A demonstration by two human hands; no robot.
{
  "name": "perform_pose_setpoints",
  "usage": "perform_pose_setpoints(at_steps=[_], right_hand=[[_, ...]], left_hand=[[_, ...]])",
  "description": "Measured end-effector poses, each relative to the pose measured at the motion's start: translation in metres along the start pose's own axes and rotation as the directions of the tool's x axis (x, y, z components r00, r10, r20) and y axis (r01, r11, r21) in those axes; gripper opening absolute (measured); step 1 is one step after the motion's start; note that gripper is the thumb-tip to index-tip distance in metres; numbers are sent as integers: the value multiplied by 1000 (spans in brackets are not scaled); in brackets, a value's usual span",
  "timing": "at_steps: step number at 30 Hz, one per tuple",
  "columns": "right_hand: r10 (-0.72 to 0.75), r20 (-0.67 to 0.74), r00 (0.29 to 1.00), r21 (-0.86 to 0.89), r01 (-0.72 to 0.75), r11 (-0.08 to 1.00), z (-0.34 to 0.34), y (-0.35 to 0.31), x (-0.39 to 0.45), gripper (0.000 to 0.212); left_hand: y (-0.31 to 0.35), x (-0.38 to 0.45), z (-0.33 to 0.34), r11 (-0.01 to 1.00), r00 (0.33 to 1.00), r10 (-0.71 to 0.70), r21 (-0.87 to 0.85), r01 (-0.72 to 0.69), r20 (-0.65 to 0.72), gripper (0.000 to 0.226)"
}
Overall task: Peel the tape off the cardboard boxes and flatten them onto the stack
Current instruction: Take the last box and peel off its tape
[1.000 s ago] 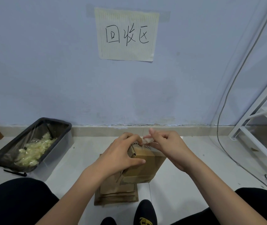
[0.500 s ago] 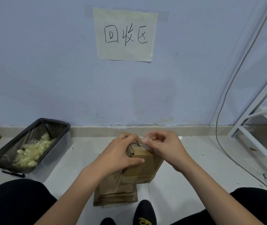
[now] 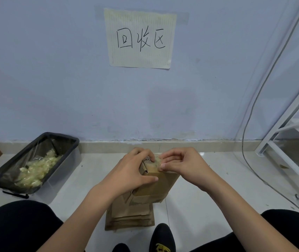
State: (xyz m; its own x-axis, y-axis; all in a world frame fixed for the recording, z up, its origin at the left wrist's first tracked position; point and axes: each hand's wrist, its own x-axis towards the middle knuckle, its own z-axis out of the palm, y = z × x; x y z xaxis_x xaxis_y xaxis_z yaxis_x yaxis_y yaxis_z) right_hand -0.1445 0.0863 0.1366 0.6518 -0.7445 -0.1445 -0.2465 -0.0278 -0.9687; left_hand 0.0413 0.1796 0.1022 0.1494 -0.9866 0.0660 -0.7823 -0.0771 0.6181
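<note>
Stack (image 3: 129, 218) half hidden under box (image 3: 156, 186)

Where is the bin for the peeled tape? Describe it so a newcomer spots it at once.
Start at the handwritten paper sign on the blue wall, then drop to the floor at its left. There sits a black-rimmed bin lined with clear plastic. Unlike the brown cardboard stack, it holds pale crumpled tape.

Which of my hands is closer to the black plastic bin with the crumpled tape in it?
Left. Your left hand grips the brown cardboard box on the side facing the black plastic bin; your right hand pinches tape at the box's top, farther away.
</note>
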Motion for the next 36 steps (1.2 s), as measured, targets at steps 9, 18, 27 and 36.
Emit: perform_pose_setpoints(at_steps=[9, 18, 27, 36], right_hand=[[-132, -157, 979, -302, 79, 950, 0, 14, 9, 16], [-143, -107, 984, -331, 101, 938, 2, 14, 10, 42], [6, -68, 998, -213, -20, 977, -8, 9, 6, 13], [-32, -20, 999, -364, 23, 931, -12, 13, 7, 11]], left_hand=[[3, -1, 4, 1000, 999, 4, 10, -4, 38, 45], [4, -1, 3, 1000, 999, 8, -5, -7, 40, 47], [-1, -1, -2, 1000, 999, -7, 16, 6, 32, 46], [-2, -1, 2, 999, 998, 12, 36, -14, 56, 48]])
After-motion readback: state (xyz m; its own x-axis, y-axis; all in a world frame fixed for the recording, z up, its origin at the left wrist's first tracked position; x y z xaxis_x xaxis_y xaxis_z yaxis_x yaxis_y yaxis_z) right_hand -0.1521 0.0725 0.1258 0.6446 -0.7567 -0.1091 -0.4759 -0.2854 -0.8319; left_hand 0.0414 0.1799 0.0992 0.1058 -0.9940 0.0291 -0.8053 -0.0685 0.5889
